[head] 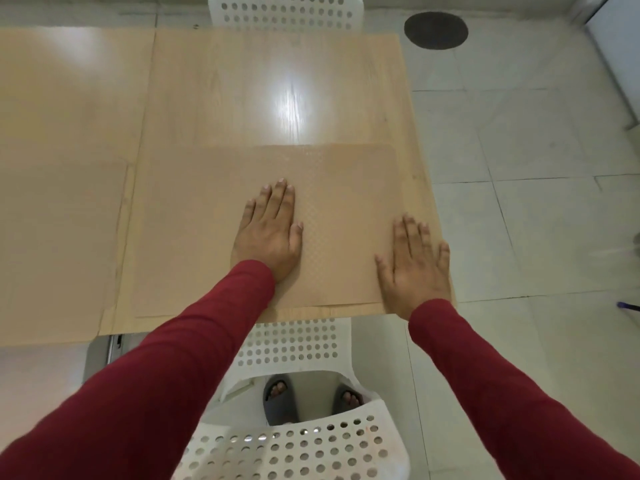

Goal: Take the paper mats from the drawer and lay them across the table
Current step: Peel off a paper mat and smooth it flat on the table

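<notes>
A tan paper mat (207,230) with a faint dotted texture lies flat on the near right part of the light wooden table (263,84). My left hand (268,233) presses flat on the mat's middle with straight fingers. My right hand (414,265) lies flat on the mat's right edge near the table's right side, fingers spread. Another paper mat (59,244) lies on the adjoining table section to the left. No drawer is in view.
A white perforated chair (294,441) stands between me and the table's front edge. Another white chair (284,12) is at the far side. Tiled floor (519,202) runs to the right, with a dark round patch (435,30).
</notes>
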